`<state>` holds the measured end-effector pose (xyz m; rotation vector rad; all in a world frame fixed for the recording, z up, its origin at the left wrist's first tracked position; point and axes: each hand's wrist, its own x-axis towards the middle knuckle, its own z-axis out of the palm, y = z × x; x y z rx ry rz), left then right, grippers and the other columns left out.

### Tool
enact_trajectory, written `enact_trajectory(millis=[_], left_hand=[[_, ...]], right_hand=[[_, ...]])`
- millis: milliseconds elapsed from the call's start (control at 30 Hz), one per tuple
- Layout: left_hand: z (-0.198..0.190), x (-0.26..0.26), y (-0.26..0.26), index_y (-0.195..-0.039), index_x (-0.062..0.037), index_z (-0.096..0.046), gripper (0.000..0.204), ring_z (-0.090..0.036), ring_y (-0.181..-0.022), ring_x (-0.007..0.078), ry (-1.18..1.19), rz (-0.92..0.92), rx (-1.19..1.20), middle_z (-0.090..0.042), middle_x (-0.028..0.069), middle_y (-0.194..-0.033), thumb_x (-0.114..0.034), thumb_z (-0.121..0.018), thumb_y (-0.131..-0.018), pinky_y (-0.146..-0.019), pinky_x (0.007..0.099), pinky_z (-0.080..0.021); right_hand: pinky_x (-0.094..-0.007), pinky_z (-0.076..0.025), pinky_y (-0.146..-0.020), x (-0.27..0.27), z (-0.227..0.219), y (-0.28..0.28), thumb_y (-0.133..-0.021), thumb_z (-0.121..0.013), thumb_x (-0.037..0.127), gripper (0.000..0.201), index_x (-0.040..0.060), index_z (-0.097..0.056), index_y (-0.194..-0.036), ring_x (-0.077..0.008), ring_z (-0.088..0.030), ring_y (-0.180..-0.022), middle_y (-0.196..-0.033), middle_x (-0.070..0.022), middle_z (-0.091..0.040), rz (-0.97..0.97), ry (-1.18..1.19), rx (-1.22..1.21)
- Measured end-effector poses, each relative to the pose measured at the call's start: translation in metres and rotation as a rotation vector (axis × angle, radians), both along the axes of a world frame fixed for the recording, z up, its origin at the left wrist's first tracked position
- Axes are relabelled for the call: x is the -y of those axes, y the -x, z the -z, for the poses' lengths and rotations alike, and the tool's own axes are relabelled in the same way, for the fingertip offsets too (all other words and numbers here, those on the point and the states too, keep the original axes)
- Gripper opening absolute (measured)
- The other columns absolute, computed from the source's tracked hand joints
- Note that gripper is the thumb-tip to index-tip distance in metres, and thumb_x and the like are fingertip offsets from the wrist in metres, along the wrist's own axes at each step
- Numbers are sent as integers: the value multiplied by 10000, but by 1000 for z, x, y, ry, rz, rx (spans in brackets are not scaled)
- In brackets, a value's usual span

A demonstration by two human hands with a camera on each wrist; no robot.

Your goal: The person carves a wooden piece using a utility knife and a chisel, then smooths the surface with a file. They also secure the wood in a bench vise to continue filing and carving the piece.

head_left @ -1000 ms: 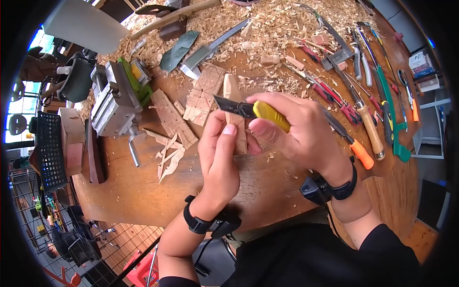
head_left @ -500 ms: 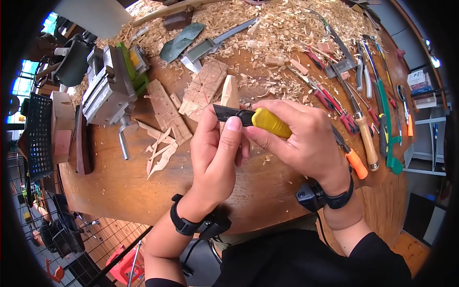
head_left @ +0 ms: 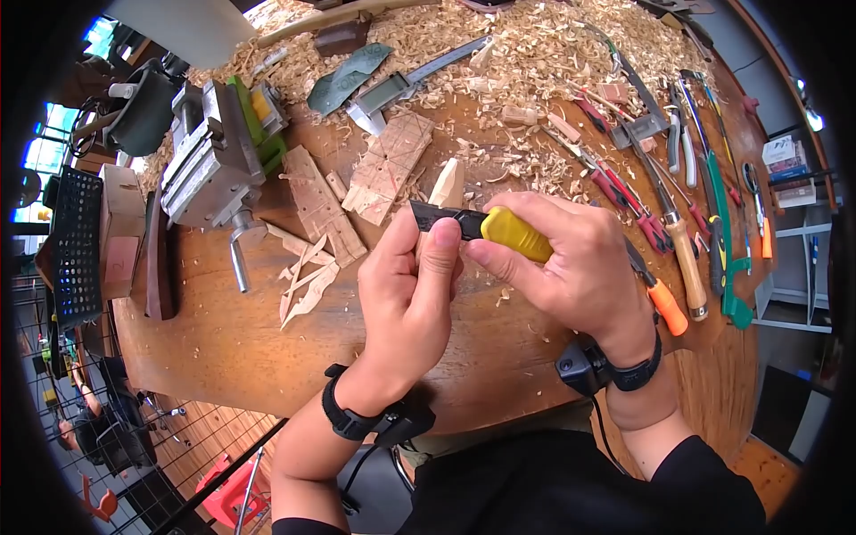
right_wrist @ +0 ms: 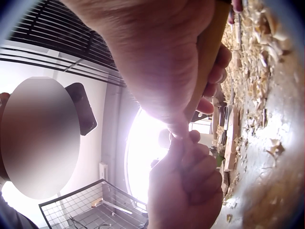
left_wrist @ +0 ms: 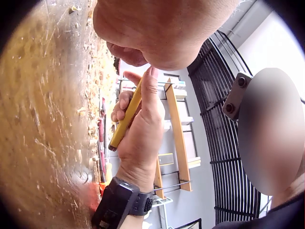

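In the head view my right hand (head_left: 580,267) grips the yellow handle of a utility knife (head_left: 519,234), its dark blade pointing left. My left hand (head_left: 403,294) holds a pale carved wood piece (head_left: 448,183), whose tapered tip shows beyond the blade while its lower part is hidden by fingers. The left thumb lies at the back of the blade, which crosses the wood. In the left wrist view the knife handle (left_wrist: 127,119) runs along the right palm. The right wrist view shows the left hand (right_wrist: 186,186) with curled fingers, close to the right hand.
Behind the hands lie marked wood boards (head_left: 388,165), a digital caliper (head_left: 392,92) and wood shavings (head_left: 544,53). A metal vise (head_left: 205,169) stands at left, with thin offcuts (head_left: 308,285) near it. Pliers, files and an orange-handled tool (head_left: 667,308) line the right side.
The left thumb has moved up to the back of the blade. The knife has come lower over the wood and lies more level, and the wood shows less above the hands.
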<state>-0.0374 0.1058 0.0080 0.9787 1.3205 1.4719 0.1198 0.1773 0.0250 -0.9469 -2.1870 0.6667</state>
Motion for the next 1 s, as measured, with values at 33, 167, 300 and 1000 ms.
enact_trajectory(millis=[33,167,300,1000], left_hand=[[0,0,0,-923,-67,-600,268,-400,-517,-8,17,-5,-14,-524,-69,-649,-279,-528,-1070,-457,169,-276],[0,-2,1,-933,-58,-620,278,-397,-523,-3,38,-14,-79,-515,-70,-645,-287,-536,-1067,-460,179,-281],[6,-2,3,-993,-40,-640,269,-392,-524,3,64,17,-67,-516,-68,-648,-272,-527,-1071,-464,182,-284],[3,-2,2,-870,-43,-649,347,-408,-542,-1,117,-22,-167,-517,-72,-644,-334,-579,-1047,-476,193,-272]], right_hand=[[-383,-543,-622,0,1,0,-852,-768,382,361,46,-713,-970,-308,-705,-739,-836,-122,-715,9,-4,-4],[-382,-541,-621,1,-2,1,-856,-765,382,345,56,-710,-955,-307,-703,-732,-831,-118,-714,28,32,2],[-387,-536,-618,-1,-1,-1,-861,-759,381,330,64,-711,-941,-315,-697,-719,-825,-123,-710,15,39,17],[-417,-505,-574,4,-1,0,-858,-756,384,313,80,-686,-832,-324,-668,-651,-705,-120,-664,73,66,41]])
